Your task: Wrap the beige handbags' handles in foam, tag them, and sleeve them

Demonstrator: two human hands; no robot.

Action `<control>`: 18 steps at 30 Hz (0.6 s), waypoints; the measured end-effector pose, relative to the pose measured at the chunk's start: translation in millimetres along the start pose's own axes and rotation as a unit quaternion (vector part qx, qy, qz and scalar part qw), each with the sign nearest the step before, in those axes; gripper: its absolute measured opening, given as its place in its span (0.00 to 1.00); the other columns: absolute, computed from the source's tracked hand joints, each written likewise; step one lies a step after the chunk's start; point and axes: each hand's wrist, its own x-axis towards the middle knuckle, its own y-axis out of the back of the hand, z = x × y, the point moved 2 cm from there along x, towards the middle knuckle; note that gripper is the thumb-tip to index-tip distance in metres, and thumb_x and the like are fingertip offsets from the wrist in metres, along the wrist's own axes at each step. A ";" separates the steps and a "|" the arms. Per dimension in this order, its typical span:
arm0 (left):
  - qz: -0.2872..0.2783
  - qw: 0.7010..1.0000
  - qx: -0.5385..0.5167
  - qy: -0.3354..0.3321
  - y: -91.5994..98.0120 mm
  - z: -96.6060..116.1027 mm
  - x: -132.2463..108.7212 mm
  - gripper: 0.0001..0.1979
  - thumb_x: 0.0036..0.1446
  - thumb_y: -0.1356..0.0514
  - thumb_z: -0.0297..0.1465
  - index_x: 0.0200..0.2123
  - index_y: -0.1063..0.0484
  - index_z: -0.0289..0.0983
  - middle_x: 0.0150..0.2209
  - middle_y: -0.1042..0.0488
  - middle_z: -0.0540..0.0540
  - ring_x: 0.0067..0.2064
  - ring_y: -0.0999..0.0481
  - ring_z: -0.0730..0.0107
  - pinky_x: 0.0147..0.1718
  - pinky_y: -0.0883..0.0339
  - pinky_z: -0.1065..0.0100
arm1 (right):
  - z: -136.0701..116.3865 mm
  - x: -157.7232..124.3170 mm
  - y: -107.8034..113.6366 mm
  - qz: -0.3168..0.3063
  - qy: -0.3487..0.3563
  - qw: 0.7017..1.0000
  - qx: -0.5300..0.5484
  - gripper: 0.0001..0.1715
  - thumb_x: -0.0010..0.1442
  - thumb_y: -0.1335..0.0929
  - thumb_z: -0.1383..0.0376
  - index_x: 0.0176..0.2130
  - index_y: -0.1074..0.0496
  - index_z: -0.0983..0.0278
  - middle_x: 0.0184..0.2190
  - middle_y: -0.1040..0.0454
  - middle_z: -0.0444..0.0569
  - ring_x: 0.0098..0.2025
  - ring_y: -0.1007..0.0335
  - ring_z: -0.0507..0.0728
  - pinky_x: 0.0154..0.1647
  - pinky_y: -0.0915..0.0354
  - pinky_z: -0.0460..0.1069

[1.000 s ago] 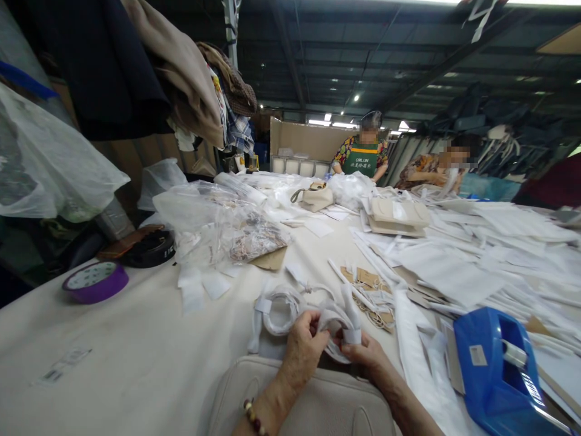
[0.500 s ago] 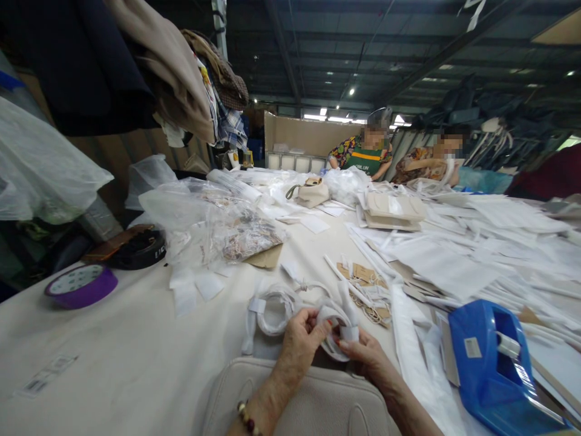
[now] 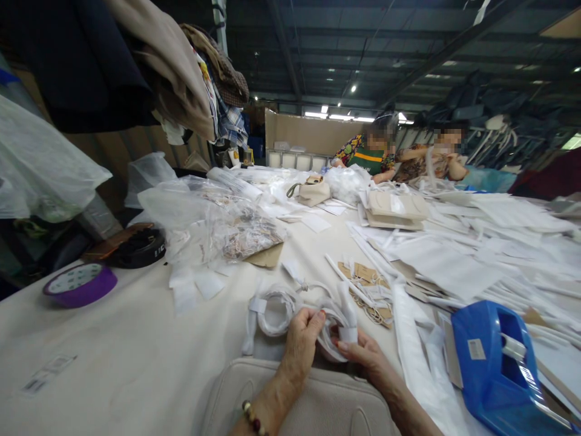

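Coil of white-wrapped strap (image 3: 330,352), beyond a beige grained bag (image 3: 329,406), is gripped beside its white band (image 3: 348,335) by the right hand (image 3: 367,352) and at its rim by the left hand (image 3: 300,339), whose newly raised thumb apparently exposes more centre.

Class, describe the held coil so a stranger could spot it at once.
On the table, bottom centre, is a pale bag. Just past it are two coils side by side. Pick the right coil: the left hand and right hand hold it, while the left coil is in neither.
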 end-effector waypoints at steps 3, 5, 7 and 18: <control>0.017 1.000 0.024 -0.010 -1.4 1.7 0.4 0.15 0.54 0.49 0.43 0.26 0.39 0.38 0.21 0.41 0.54 0.22 0.42 0.73 0.23 0.43 0.70 | -3.3 -2.5 -4.3 -0.015 -0.007 1.000 -0.001 0.27 0.38 0.23 0.56 0.38 0.27 0.63 0.29 0.25 0.45 0.33 0.31 0.57 0.40 0.39 0.51; 0.030 0.998 0.053 -0.031 -3.2 4.1 -1.3 0.13 0.55 0.50 0.40 0.27 0.37 0.37 0.22 0.38 0.52 0.24 0.37 0.70 0.27 0.40 0.68 | -10.0 -6.3 -7.7 -0.038 -0.006 0.999 -0.015 0.26 0.41 0.24 0.55 0.39 0.28 0.63 0.28 0.27 0.44 0.33 0.31 0.57 0.40 0.39 0.51; 0.045 0.993 0.087 -0.059 -6.0 4.7 -4.5 0.13 0.57 0.51 0.38 0.32 0.32 0.36 0.27 0.31 0.47 0.31 0.32 0.65 0.35 0.37 0.63 | -20.6 -10.4 -8.8 -0.044 0.012 0.996 -0.077 0.23 0.46 0.27 0.52 0.39 0.30 0.63 0.28 0.29 0.43 0.33 0.33 0.56 0.38 0.40 0.50; 0.166 0.729 0.469 -0.470 -30.7 3.4 -17.8 0.19 0.62 0.53 0.26 0.55 0.39 0.28 0.51 0.30 0.34 0.55 0.34 0.53 0.52 0.39 0.52 | -66.7 16.1 3.6 0.090 0.120 0.904 -0.400 0.24 0.50 0.35 0.46 0.22 0.44 0.61 0.21 0.46 0.39 0.25 0.48 0.51 0.25 0.47 0.47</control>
